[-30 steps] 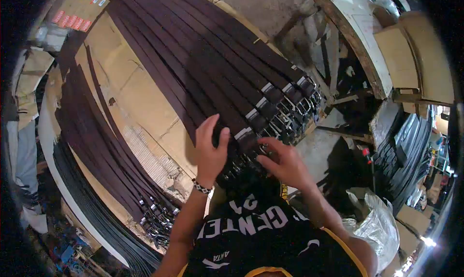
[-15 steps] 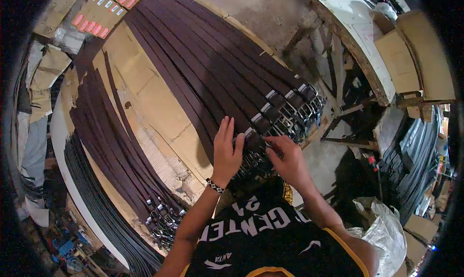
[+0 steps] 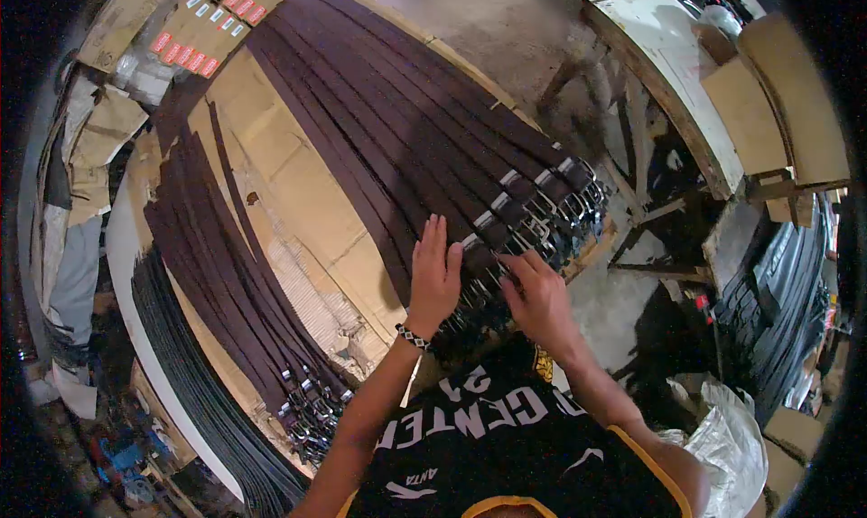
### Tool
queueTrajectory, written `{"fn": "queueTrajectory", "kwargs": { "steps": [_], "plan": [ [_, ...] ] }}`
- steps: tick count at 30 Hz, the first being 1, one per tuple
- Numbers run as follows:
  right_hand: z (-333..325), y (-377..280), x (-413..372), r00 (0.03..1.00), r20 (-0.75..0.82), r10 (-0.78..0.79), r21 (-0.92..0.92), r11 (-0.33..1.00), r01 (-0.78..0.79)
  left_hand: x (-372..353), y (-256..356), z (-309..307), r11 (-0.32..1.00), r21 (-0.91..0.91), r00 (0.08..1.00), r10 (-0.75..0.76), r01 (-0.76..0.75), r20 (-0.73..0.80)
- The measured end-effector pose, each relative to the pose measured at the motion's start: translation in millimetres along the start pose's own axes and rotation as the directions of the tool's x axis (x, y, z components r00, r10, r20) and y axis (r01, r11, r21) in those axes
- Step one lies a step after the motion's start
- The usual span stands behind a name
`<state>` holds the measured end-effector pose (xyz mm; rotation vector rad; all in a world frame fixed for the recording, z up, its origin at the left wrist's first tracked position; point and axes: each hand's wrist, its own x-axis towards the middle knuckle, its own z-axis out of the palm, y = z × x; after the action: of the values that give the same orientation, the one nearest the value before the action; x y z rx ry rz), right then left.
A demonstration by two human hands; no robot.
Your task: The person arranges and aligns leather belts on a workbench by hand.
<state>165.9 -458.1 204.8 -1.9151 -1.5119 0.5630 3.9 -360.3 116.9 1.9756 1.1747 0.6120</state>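
Observation:
Dark brown belts [image 3: 388, 125] lie side by side in a long stack, their metal buckles [image 3: 542, 224] bunched at the near right end. My left hand [image 3: 436, 274], a checkered bracelet at its wrist, rests flat on the belts close to the buckle end, fingers stretched out. Just right of it, my right hand [image 3: 539, 299] is closed, thumb and fingers pinching a belt at its buckle end. The fingertips partly hide the pinched spot.
More brown belts [image 3: 217, 265] with buckles [image 3: 312, 414] lie to the left on cardboard [image 3: 307, 211], beside black strips [image 3: 199, 373]. Labelled boxes [image 3: 203, 30] stand at the far end. At right are a white-topped table [image 3: 659, 57], cardboard boxes [image 3: 777, 102] and black straps [image 3: 777, 274].
The view has shifted slightly, so the belts and boxes sit a little further right. Both hands keep nearly the same place on the belts.

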Motion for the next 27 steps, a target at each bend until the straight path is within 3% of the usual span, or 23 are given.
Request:
{"fn": "queueTrajectory", "kwargs": {
  "steps": [3,7,10,15,24,27],
  "plan": [
    [-3,-2,-2,0.995,0.056,0.082,0.004,0.997,-0.082,0,-3,2,1.0,0.003,1.0,0.007,-0.007,0.018],
    [-5,-3,-1,0.999,0.026,0.021,-0.019,1.0,-0.02,3,8,-1,0.997,0.044,0.997,0.067,-0.065,-0.048],
    [1,-3,-1,0.999,-0.029,-0.025,-0.048,0.999,0.024,6,11,4,0.991,0.035,0.992,0.129,-0.129,0.01],
    [31,15,-5,0.995,-0.093,-0.033,0.014,0.999,0.035,4,0,12,0.988,0.098,0.992,0.116,-0.12,0.047],
    [26,20,-11,0.993,-0.118,-0.026,-0.048,0.999,0.02,6,-1,12,0.975,0.191,0.991,0.096,-0.113,0.095],
    [9,30,-12,0.981,-0.116,0.155,0.299,0.947,-0.114,7,8,5,0.978,0.172,0.991,0.105,-0.119,0.083]
  ]
}}
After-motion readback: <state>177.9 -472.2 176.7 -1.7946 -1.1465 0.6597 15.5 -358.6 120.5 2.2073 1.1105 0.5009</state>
